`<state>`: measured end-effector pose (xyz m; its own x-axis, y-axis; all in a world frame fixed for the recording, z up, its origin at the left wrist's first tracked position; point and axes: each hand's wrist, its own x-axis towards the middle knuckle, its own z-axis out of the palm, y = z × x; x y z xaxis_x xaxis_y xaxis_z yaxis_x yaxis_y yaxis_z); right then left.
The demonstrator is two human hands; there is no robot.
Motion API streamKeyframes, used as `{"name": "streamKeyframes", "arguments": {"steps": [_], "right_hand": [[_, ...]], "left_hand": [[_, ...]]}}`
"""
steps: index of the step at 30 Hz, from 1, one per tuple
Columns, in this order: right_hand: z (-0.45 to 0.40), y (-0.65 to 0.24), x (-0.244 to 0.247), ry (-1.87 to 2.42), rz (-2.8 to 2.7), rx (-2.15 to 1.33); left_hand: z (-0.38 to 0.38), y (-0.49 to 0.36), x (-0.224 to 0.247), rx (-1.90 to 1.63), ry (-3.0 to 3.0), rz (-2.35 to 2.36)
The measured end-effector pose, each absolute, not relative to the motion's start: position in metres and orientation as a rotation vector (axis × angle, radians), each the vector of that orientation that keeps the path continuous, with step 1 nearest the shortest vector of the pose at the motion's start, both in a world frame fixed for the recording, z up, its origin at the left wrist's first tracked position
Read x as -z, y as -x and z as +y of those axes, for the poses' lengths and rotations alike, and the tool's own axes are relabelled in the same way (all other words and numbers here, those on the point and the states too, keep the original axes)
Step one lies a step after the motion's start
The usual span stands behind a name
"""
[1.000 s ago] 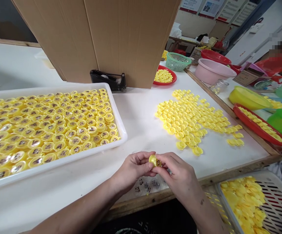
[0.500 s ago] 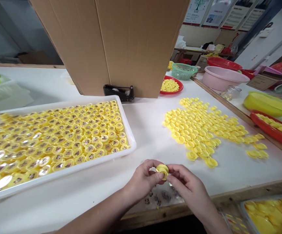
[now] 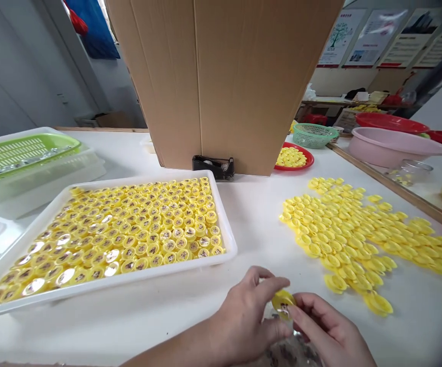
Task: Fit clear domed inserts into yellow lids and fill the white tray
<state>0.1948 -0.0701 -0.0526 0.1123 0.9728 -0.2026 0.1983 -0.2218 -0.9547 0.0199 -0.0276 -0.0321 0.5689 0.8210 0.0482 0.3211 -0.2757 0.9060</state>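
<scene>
- The right hand (image 3: 330,326) is pinching a yellow piece (image 3: 282,302) between thumb and finger; the piece is round, tilting, and showing a small dark picture on its face.
- The left hand (image 3: 244,313) is keeping its thumb and forefinger parted around the piece's nine o'clock side; whether a fingertip is touching it, I cannot tell.
- The yellow piece is sitting between the two hands, above the white table (image 3: 259,214) near its close edge. It is serving as the clock's centre here, with twelve pointing away from the person.
- At six o'clock, clear sheeting (image 3: 278,354) with blurred dark marks is lying partly hidden beneath the hands.
- Around two o'clock, loose yellow pieces (image 3: 331,242) are spreading over the table in a crowded patch.
- Towards ten o'clock, a white tray (image 3: 230,244) is holding close-packed yellow pieces with dark pictures facing up.
- Farther out at ten, a light-green basket (image 3: 26,144) is containing something silvery.
- At eleven, a black tape dispenser (image 3: 213,167) is standing just in front of a tall cardboard box (image 3: 224,86).
- At twelve, a red plate (image 3: 310,160) is bearing more yellow pieces.
- Between one and two, a pink basin (image 3: 392,150) is standing near a glass jar (image 3: 412,172).
</scene>
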Motion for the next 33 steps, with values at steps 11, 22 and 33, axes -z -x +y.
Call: {"name": "streamKeyframes", "arguments": {"steps": [11,22,33], "right_hand": [[-0.055,-0.177,0.034,1.48,-1.027,-1.199],[-0.101,-0.255,0.082,1.634,-0.85,-1.087],[-0.073,-0.219,0.075,1.739,-1.668,-0.743]], "left_hand": [[0.034,0.048,-0.017,-0.558,-2.489,1.057],[0.072,0.1,0.012,-0.198,-2.566,1.296],[0.076,0.111,0.014,0.001,-2.667,1.285]]}}
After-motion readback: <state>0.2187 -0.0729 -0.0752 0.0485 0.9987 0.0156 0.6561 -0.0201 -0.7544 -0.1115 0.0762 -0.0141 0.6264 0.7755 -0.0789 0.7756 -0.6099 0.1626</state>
